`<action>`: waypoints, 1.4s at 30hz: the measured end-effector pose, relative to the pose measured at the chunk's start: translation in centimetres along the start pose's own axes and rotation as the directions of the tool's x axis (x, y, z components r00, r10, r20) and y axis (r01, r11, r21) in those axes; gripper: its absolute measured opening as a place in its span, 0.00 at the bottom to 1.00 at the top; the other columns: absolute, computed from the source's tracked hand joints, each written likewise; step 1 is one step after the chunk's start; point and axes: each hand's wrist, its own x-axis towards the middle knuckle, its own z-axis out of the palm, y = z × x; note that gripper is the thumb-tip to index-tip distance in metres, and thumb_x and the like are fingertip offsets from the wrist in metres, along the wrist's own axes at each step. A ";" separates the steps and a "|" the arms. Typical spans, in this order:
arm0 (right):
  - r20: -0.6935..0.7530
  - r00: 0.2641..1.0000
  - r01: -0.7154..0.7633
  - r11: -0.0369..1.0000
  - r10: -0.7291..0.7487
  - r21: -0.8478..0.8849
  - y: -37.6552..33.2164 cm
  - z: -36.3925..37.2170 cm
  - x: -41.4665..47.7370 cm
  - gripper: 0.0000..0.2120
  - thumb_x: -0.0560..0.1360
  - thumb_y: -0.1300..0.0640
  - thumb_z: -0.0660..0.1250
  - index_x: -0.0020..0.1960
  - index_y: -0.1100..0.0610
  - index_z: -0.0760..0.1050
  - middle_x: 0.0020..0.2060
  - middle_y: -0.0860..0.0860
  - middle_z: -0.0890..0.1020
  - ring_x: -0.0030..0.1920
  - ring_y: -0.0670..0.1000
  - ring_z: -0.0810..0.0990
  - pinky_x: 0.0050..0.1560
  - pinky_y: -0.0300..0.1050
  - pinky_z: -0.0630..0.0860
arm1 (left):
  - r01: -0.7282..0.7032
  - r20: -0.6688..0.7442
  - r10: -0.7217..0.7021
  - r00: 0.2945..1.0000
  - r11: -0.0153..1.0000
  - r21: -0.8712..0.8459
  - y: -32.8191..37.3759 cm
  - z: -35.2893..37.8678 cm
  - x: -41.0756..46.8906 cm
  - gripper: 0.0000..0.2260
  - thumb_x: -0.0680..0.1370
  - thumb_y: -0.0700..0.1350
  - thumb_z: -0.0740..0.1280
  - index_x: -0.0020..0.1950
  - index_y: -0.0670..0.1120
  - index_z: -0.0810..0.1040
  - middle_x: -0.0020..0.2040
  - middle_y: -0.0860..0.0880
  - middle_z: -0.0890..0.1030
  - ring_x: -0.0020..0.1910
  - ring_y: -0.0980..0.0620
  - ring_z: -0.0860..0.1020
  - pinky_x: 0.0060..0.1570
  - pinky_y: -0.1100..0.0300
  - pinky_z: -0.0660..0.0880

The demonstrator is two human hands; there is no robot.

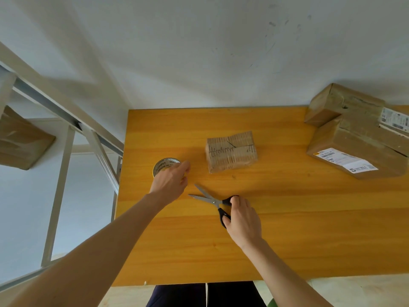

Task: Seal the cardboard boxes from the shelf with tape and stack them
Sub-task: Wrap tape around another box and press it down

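On the yellow table point(287, 229), the left hand point(170, 185) rests over the tape roll point(162, 166), fingers curled around its near edge in a grasp. The right hand point(242, 219) is closed on the black handles of the scissors point(213, 201), whose blades lie open on the wood, tips pointing toward the left hand. A small box point(231, 151) sits just beyond both hands, mid-table, its top flaps meeting at a seam with no tape I can make out. Two larger boxes point(358, 134) are stacked at the far right edge, one atop the other, with labels showing. Another box point(20, 140) sits on the shelf point(66, 120) to the left.

Risks, as I judge them: the open blade tips lie near the left hand, so a hasty reach could nick it. Pulling tape one-handed may drag the light small box, leaving the strip crooked or off the seam.
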 end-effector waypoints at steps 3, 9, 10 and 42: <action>0.008 0.999 0.043 0.999 -0.042 -0.008 0.4 0.1 -0.1 0.21 0.80 0.47 0.61 0.69 0.56 0.66 0.63 0.50 0.72 0.64 0.50 0.71 0.56 0.41 0.74 | 0.015 0.018 -0.016 1.000 1.000 0.023 0.2 0.6 -0.2 0.06 0.80 0.41 0.61 0.56 0.45 0.72 0.43 0.49 0.73 0.36 0.44 0.74 0.30 0.58 0.63; 0.032 0.987 0.159 0.982 -0.157 -0.103 0.8 -0.5 -1.0 0.22 0.82 0.44 0.56 0.66 0.59 0.72 0.61 0.52 0.75 0.60 0.51 0.75 0.53 0.44 0.76 | 0.067 0.024 -0.067 0.997 0.997 0.033 0.6 0.5 -0.9 0.11 0.79 0.45 0.65 0.60 0.44 0.72 0.49 0.45 0.74 0.45 0.41 0.77 0.36 0.51 0.72; -0.048 0.980 0.189 0.977 -0.195 -0.102 0.8 -1.0 -1.0 0.20 0.81 0.46 0.59 0.61 0.60 0.76 0.56 0.53 0.78 0.56 0.53 0.78 0.51 0.46 0.77 | 0.059 -0.042 -0.055 0.998 0.995 0.078 0.7 0.4 -0.9 0.13 0.79 0.46 0.66 0.61 0.43 0.73 0.50 0.44 0.75 0.47 0.42 0.76 0.39 0.50 0.73; -0.071 0.903 -0.200 0.561 0.424 0.803 0.6 -7.8 13.0 0.32 0.71 0.45 0.75 0.68 0.54 0.66 0.55 0.49 0.79 0.53 0.52 0.79 0.44 0.46 0.75 | 0.239 -0.123 -0.541 0.832 0.549 -0.801 10.4 4.4 7.9 0.22 0.82 0.48 0.59 0.75 0.53 0.57 0.67 0.46 0.72 0.60 0.46 0.75 0.49 0.54 0.78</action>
